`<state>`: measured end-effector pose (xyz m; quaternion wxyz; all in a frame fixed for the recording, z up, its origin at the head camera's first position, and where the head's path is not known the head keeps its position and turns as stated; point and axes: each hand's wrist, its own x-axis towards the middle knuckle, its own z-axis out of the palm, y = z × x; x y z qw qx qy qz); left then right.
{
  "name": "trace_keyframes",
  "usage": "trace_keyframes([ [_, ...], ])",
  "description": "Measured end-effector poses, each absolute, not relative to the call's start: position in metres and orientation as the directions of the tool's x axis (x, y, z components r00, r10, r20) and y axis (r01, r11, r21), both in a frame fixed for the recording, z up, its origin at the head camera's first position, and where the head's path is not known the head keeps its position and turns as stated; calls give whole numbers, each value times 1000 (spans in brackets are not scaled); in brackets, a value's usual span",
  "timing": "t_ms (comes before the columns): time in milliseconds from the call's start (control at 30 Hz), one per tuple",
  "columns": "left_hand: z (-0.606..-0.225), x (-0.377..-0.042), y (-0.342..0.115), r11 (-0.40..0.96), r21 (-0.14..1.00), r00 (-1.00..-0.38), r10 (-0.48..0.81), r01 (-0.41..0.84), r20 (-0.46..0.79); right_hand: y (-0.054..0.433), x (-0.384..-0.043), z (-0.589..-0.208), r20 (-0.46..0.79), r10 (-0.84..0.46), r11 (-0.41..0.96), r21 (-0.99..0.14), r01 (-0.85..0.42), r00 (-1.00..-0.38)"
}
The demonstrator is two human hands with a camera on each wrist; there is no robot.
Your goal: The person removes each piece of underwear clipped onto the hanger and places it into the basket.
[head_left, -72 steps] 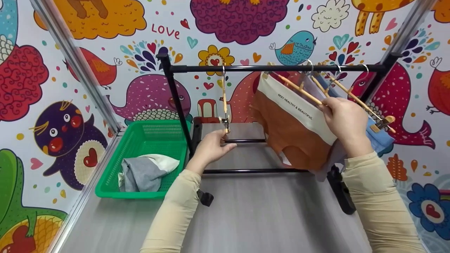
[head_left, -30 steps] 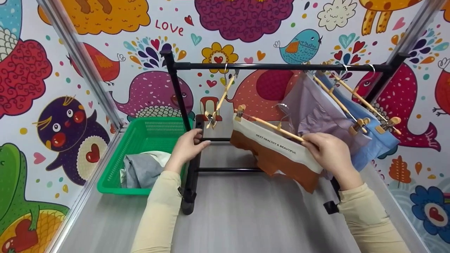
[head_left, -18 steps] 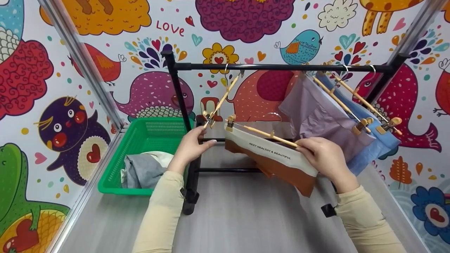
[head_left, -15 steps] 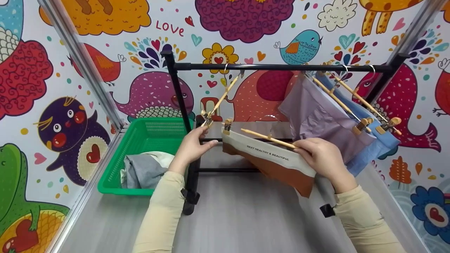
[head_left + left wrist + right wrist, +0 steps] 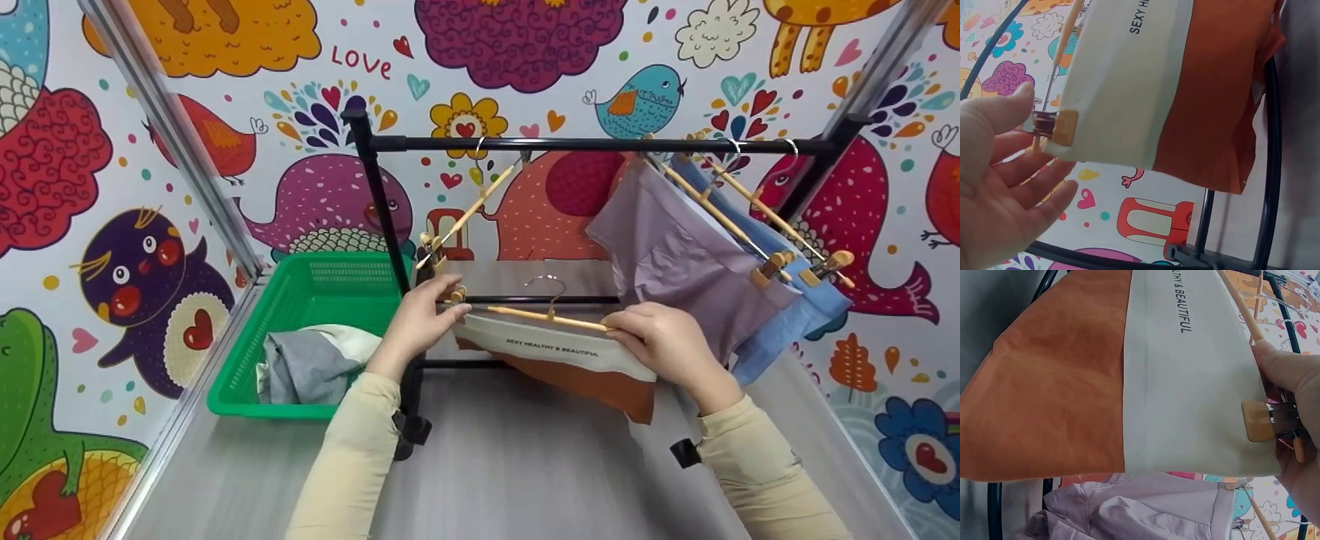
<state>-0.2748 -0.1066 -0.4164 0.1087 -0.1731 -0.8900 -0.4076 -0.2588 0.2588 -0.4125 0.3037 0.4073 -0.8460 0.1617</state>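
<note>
My right hand (image 5: 667,341) grips the right end of a wooden clip hanger (image 5: 544,316), whose metal hook (image 5: 551,283) is off the rail. Rust-brown shorts (image 5: 559,351) with a cream, printed waistband hang from it. In the right wrist view, a wooden clip (image 5: 1258,421) bites the waistband beside my thumb. My left hand (image 5: 420,326) is at the hanger's other end. In the left wrist view its fingers are spread loosely around the left clip (image 5: 1065,127), without a visible pinch. A bare hanger (image 5: 480,201) hangs from the rail just above that hand.
A black clothes rack (image 5: 570,144) stands on the grey table (image 5: 540,465). Lilac shorts (image 5: 675,240) and blue shorts (image 5: 780,330) hang at its right. A green basket (image 5: 225,397) on the left contains grey-and-cream cloth (image 5: 307,367). Patterned walls enclose the back and sides.
The right hand has lifted the hanger with the rust-brown shorts off the rail and brought it down and left. The left hand has moved from the bare hanger to this hanger's left end.
</note>
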Motion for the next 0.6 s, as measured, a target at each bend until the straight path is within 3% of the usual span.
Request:
trace_keyframes([
  [300,-422,-272,-108,639,604,-866,224,476,446,257,-263,-418,661,-599,599,-4,-801,-451],
  [600,-424,-265,-106,718,434,-782,246,544,573,256,-267,-420,678,-574,613,-16,-790,-459],
])
